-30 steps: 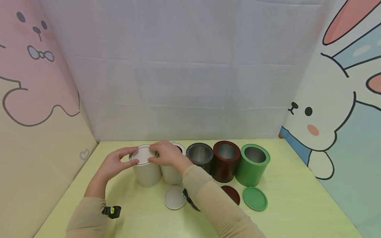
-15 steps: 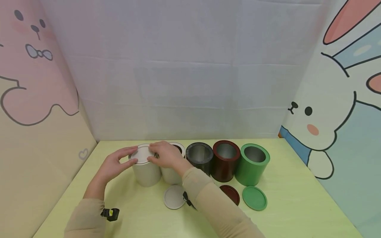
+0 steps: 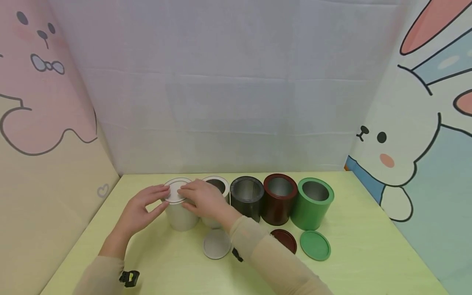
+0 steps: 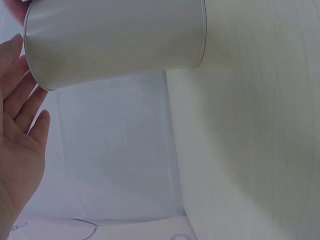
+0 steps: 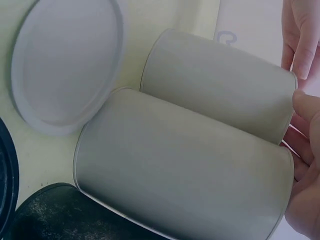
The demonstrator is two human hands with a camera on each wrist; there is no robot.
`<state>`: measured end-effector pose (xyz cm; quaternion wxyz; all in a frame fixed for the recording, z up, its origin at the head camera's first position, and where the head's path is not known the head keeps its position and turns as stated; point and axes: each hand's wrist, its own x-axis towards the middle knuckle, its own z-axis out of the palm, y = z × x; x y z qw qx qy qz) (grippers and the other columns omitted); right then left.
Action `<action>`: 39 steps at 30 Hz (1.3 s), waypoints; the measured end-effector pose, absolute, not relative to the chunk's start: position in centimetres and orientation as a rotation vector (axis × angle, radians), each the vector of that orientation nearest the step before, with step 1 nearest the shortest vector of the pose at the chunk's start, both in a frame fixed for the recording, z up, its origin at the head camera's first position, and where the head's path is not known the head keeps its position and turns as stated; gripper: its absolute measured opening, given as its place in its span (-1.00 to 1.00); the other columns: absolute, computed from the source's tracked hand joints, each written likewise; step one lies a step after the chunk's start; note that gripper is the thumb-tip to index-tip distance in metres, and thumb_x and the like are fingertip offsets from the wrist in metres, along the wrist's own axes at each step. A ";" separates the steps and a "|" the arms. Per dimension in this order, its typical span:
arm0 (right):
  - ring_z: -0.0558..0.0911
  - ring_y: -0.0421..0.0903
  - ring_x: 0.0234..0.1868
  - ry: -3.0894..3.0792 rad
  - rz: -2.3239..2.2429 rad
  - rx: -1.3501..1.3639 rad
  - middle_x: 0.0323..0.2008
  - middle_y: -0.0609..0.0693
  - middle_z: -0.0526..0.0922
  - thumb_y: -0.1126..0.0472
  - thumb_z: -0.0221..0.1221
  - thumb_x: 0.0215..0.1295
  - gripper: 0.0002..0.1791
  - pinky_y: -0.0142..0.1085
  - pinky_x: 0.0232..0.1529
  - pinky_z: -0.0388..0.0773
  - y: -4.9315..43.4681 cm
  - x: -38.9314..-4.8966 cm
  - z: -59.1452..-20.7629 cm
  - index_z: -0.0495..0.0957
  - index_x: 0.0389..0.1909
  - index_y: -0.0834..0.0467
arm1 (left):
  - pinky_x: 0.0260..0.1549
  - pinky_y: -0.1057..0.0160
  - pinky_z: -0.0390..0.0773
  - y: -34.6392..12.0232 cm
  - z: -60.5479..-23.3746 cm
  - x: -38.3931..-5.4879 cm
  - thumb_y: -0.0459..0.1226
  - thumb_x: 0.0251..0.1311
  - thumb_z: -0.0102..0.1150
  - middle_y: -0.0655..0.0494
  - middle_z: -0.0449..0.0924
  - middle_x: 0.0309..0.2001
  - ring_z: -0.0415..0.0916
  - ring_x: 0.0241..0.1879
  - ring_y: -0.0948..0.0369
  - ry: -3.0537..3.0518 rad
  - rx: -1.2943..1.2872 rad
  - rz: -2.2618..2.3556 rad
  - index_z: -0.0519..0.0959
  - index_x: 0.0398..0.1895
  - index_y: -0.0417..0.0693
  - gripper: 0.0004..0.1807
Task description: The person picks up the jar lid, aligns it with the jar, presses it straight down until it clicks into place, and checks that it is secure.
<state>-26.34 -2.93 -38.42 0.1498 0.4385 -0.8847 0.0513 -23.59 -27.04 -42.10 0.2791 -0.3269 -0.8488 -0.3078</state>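
A white lid [image 3: 175,190] lies on top of the leftmost white can [image 3: 182,217]. My right hand [image 3: 207,201] rests its fingertips on that lid, thumb near the can's rim. On the can's left side, my left hand [image 3: 137,211] touches the rim with extended fingers and thumb. The left wrist view shows those fingers beside the edge of the can [image 4: 115,40], not curled round it. Next to this can stands a second, uncovered white can [image 3: 216,185], partly behind my right hand. Its side fills the middle of the right wrist view.
Uncovered black [image 3: 247,194], dark red [image 3: 279,205] and green [image 3: 312,207] cans continue the row rightward. White [image 3: 216,244], dark red [image 3: 285,241] and green [image 3: 315,246] lids lie in front. A black lid [image 5: 6,175] shows in the right wrist view; my right sleeve hides it from the head view.
My right fingers have shifted from the lid's right edge onto its top. My left hand has drawn slightly left and down, its fingertips now at the rim.
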 end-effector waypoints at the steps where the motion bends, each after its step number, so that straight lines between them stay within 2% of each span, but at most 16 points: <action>1: 0.44 -0.19 0.30 -2.525 0.131 1.271 0.24 -0.16 0.55 -0.05 0.16 0.44 -0.56 -0.34 0.44 0.11 -3.0 -26.3 -38.5 0.55 0.26 -0.03 | 0.33 0.44 0.19 -27.0 -42.1 -23.5 -0.52 -0.12 0.47 -0.14 0.65 0.04 0.52 0.12 -0.07 -2.249 -0.914 -0.790 0.69 -0.02 -0.27 -0.53; 4: 0.46 -0.21 0.28 -2.500 0.102 1.279 0.20 -0.17 0.57 -0.02 0.18 0.43 -0.59 -0.32 0.44 0.13 -3.3 -26.0 -38.9 0.57 0.24 -0.05 | 0.36 0.33 0.21 -27.0 -42.1 -23.4 -0.50 -0.09 0.46 -0.13 0.67 -0.01 0.55 0.08 -0.08 -2.218 -0.977 -0.725 0.70 -0.05 -0.27 -0.58; 9: 0.49 -0.23 0.24 -2.490 0.103 1.239 0.17 -0.18 0.59 0.04 0.21 0.41 -0.64 -0.34 0.43 0.15 -3.5 -25.6 -39.2 0.61 0.19 -0.07 | 0.37 0.35 0.17 -27.0 -42.0 -23.4 -0.41 0.04 0.42 -0.14 0.68 -0.02 0.56 0.05 -0.13 -2.224 -1.000 -0.675 0.71 -0.08 -0.27 -0.68; 19: 0.53 -0.26 0.20 -2.491 0.189 1.210 0.12 -0.20 0.63 0.15 0.26 0.37 -0.68 -0.37 0.41 0.17 -3.6 -25.7 -39.2 0.67 0.12 -0.08 | 0.34 0.37 0.23 -26.6 -42.3 -23.5 -0.51 -0.24 0.52 -0.10 0.72 -0.12 0.60 0.00 -0.08 -2.167 -0.941 -0.695 0.74 -0.17 -0.24 -0.58; 30: 0.54 -0.31 0.18 -2.513 0.169 1.191 0.11 -0.22 0.64 0.14 0.26 0.36 -0.68 -0.44 0.39 0.14 -3.9 -26.0 -39.2 0.68 0.11 -0.10 | 0.32 0.29 0.28 -26.3 -41.8 -23.0 -0.55 -0.28 0.50 -0.10 0.72 -0.11 0.60 -0.03 -0.14 -2.207 -0.924 -0.637 0.73 -0.14 -0.29 -0.54; 39: 0.53 -0.34 0.19 -2.530 0.163 1.194 0.12 -0.24 0.63 0.16 0.27 0.34 -0.67 -0.45 0.40 0.13 -3.9 -26.0 -39.1 0.68 0.10 -0.11 | 0.32 0.31 0.27 -26.3 -41.8 -23.1 -0.53 -0.21 0.50 -0.11 0.72 -0.13 0.62 -0.04 -0.12 -2.212 -0.930 -0.595 0.72 -0.13 -0.32 -0.57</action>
